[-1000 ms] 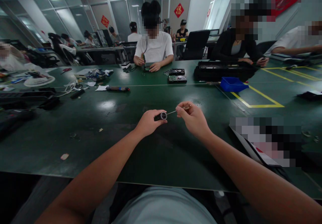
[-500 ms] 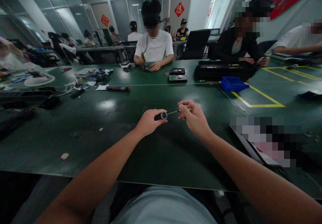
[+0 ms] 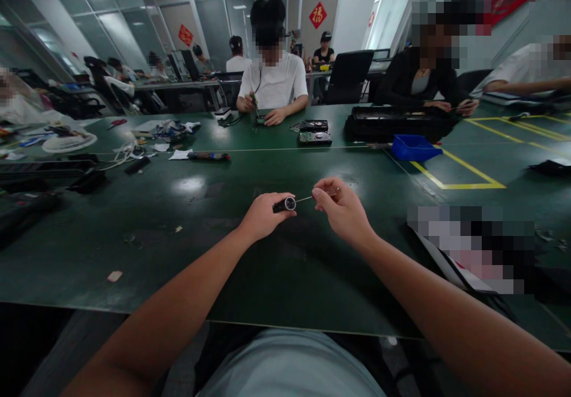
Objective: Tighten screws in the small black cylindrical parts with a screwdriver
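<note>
My left hand (image 3: 265,216) is closed around a small black flashlight-like cylinder (image 3: 279,207), its silver-rimmed round end turned toward my right hand. The fingers hide most of its body. In my right hand (image 3: 341,207) is a screwdriver (image 3: 304,199), gripped between thumb and fingers with its handle mostly covered. Its thin metal shaft points left, and the tip meets the silver-rimmed end; whether it goes inside I cannot tell. Both hands are above the green table (image 3: 285,278), near its front edge.
A blue bin (image 3: 414,148) and a long black housing (image 3: 399,125) stand at the back right. Hard drives (image 3: 314,138) lie before a person in a white shirt (image 3: 274,82). At the left are a white fan grille (image 3: 69,142), cables and scraps. A dark marker-like stick (image 3: 209,156) lies mid-left.
The fingers of my right hand have shifted on the screwdriver, and less of its handle shows. My left hand and the black cylinder have stayed almost in place.
</note>
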`<state>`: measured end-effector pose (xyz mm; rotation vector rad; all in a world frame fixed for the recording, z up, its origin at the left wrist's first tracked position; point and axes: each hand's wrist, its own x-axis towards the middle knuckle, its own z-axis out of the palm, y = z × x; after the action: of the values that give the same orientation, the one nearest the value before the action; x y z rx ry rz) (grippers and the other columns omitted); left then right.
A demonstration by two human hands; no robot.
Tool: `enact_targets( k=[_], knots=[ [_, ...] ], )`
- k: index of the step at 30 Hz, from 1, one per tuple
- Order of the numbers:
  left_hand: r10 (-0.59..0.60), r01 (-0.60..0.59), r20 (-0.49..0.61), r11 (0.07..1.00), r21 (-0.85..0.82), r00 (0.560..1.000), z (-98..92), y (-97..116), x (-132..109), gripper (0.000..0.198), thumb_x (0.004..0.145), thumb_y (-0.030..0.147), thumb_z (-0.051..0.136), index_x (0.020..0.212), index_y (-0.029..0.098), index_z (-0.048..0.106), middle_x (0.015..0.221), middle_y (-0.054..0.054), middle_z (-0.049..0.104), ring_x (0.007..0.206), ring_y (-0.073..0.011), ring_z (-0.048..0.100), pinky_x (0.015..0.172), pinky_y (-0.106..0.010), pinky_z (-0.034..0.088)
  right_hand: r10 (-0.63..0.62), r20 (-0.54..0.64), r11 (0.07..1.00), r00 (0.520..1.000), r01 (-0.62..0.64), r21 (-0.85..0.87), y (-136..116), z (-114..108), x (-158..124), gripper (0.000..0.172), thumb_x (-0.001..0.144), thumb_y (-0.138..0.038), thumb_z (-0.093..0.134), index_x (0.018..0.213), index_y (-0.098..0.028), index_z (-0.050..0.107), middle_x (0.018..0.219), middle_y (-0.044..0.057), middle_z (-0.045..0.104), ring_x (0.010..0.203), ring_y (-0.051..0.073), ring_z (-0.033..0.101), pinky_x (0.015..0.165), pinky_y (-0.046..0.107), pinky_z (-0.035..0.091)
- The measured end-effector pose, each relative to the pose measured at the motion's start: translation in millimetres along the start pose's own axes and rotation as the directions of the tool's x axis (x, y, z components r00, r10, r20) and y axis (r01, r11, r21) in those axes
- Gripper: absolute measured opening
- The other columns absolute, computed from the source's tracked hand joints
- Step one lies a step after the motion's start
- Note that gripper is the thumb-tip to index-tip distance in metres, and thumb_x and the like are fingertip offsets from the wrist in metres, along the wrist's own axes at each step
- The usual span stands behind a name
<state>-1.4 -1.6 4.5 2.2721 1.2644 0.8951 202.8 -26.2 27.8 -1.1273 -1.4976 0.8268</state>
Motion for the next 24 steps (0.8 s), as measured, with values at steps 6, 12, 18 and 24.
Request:
enact_targets(
  k=[6, 12, 18, 24],
  knots=[
    [0.007, -0.007, -0.003, 1.0, -0.013, 1.0, 1.0, -2.4, -0.2, 0.037, 0.081, 0.035, 0.076, 0.117, 0.024, 0.07, 0.113, -0.004, 0.072, 0.104, -0.0239, 0.065, 0.094, -0.04, 0.047, -0.001, 0.019, 1.0, 1.0, 0.002, -0.031, -0.4, -1.9, 1.4, 0.022, 0.092, -0.043, 0.057, 0.087, -0.021, 0.059, 0.069, -0.001, 0.059, 0.064, 0.015, 0.057, 0.061, 0.031, 0.044],
    [0.003, -0.003, 0.007, 1.0, -0.018, 1.0, 0.6, 0.2, 0.1, 0.036, 0.082, 0.034, 0.076, 0.116, 0.024, 0.07, 0.112, -0.005, 0.072, 0.104, -0.0238, 0.065, 0.095, -0.041, 0.047, -0.001, -0.025, 0.996, 1.0, -0.001, -0.084, -1.6, -1.0, 1.6, 0.027, 0.094, -0.046, 0.052, 0.087, -0.021, 0.059, 0.067, -0.002, 0.058, 0.057, 0.014, 0.054, 0.057, 0.03, 0.043],
    [-0.017, 0.017, -0.005, 1.0, -0.019, 1.0, 0.9, -2.7, 0.6, 0.038, 0.081, 0.033, 0.076, 0.117, 0.023, 0.069, 0.115, -0.005, 0.072, 0.106, -0.0245, 0.065, 0.096, -0.041, 0.048, -0.032, -0.046, 0.999, 0.998, 0.031, -0.009, -3.1, -1.5, 3.2, 0.018, 0.09, -0.037, 0.059, 0.087, -0.02, 0.063, 0.072, 0.001, 0.065, 0.067, 0.016, 0.062, 0.066, 0.033, 0.05],
    [-0.022, 0.019, -0.037, 0.998, -0.064, 0.999, 2.4, -7.3, 0.5, 0.04, 0.081, 0.032, 0.076, 0.12, 0.024, 0.069, 0.119, -0.005, 0.071, 0.11, -0.0239, 0.064, 0.1, -0.041, 0.047, -0.031, -0.063, 0.997, 0.998, 0.035, 0.068, 6.6, 3.1, 1.9, 0.026, 0.092, -0.044, 0.056, 0.09, -0.019, 0.066, 0.075, 0.003, 0.067, 0.069, 0.017, 0.064, 0.069, 0.035, 0.051]
  ],
)
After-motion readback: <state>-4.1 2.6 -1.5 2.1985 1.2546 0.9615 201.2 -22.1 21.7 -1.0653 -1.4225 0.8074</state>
